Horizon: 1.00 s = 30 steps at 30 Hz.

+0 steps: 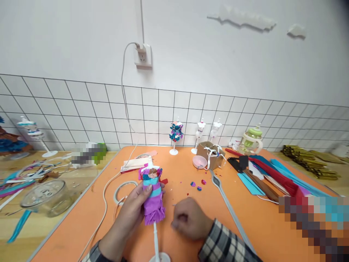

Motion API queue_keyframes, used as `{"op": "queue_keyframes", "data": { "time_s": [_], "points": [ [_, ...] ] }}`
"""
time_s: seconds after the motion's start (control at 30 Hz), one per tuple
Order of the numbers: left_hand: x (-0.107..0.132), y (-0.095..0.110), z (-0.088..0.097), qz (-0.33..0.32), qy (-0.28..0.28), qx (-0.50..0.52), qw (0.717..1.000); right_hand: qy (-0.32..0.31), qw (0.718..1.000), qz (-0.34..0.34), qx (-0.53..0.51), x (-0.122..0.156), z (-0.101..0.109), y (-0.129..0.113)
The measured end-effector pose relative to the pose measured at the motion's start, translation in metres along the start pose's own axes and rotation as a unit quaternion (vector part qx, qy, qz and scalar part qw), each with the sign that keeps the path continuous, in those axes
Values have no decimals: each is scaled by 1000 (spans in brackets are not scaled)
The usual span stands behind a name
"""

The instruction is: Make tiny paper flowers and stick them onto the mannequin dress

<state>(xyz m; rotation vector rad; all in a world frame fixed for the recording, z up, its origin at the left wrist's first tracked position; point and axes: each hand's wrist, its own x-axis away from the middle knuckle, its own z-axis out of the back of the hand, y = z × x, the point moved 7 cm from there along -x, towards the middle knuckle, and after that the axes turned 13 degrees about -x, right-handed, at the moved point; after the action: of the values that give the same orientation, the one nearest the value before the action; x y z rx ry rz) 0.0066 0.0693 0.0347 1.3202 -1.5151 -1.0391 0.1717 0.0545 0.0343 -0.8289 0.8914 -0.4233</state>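
My left hand (130, 214) grips a small white mannequin stand dressed in purple, teal and pink crepe paper (152, 194), holding it upright over the orange table (81, 218). Its white pole and round base (160, 257) reach down to the table's near edge. My right hand (189, 218) rests as a fist on the table just right of the dress, fingers curled under; whatever they hold is hidden. A few tiny paper flowers (198, 185) lie beyond it.
Three more mannequin stands (176, 136) line the tiled wall beside a brown paper bag (211, 154), a pink dish (199, 162) and a green-lidded bottle (251, 142). Crepe paper strips (269, 174) lie at right, a tape roll (124, 191) and white cable at left, a glass bowl (47, 196) further left.
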Motion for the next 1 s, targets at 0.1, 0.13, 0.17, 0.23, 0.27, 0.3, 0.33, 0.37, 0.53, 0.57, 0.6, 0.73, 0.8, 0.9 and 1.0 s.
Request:
{"op": "queue_keyframes", "data": {
  "time_s": [0.1, 0.13, 0.17, 0.23, 0.27, 0.3, 0.33, 0.37, 0.53, 0.57, 0.6, 0.73, 0.8, 0.9, 1.0],
  "points": [
    [5, 4, -4, -7, -7, -23, 1000, 241, 968, 18, 70, -19, 66, -32],
    [6, 5, -5, -7, -9, -33, 999, 258, 961, 42, 85, -28, 75, -47],
    [7, 5, -6, -7, -9, -43, 999, 246, 961, 72, 102, -38, 76, -62],
    [7, 6, -8, -13, -11, -64, 998, 198, 965, 110, 130, -55, 68, -85],
    [8, 6, -9, -17, -13, -70, 997, 178, 966, 119, 147, -60, 61, -92],
    [8, 6, -10, -23, -16, -75, 997, 167, 963, 124, 169, -63, 55, -97],
    [9, 6, -10, -30, -19, -80, 996, 164, 960, 127, 187, -65, 50, -100],
    [10, 6, -10, -37, -21, -86, 995, 168, 957, 128, 201, -65, 47, -101],
    [14, 7, -11, -81, -24, -131, 988, 177, 956, 136, 191, -62, 42, -104],
    [14, 7, -11, -82, -24, -133, 987, 175, 956, 140, 190, -62, 42, -105],
    [15, 7, -11, -83, -22, -132, 987, 174, 955, 146, 192, -62, 42, -106],
    [17, 8, -10, -84, -17, -118, 989, 148, 943, 203, 218, -59, 38, -112],
    [19, 9, -11, -85, -17, -111, 990, 134, 929, 244, 244, -56, 35, -114],
    [21, 10, -13, -82, -21, -104, 991, 134, 904, 287, 286, -50, 32, -116],
    [22, 11, -14, -85, -17, -102, 991, 135, 890, 309, 307, -45, 31, -116]
  ]
}}
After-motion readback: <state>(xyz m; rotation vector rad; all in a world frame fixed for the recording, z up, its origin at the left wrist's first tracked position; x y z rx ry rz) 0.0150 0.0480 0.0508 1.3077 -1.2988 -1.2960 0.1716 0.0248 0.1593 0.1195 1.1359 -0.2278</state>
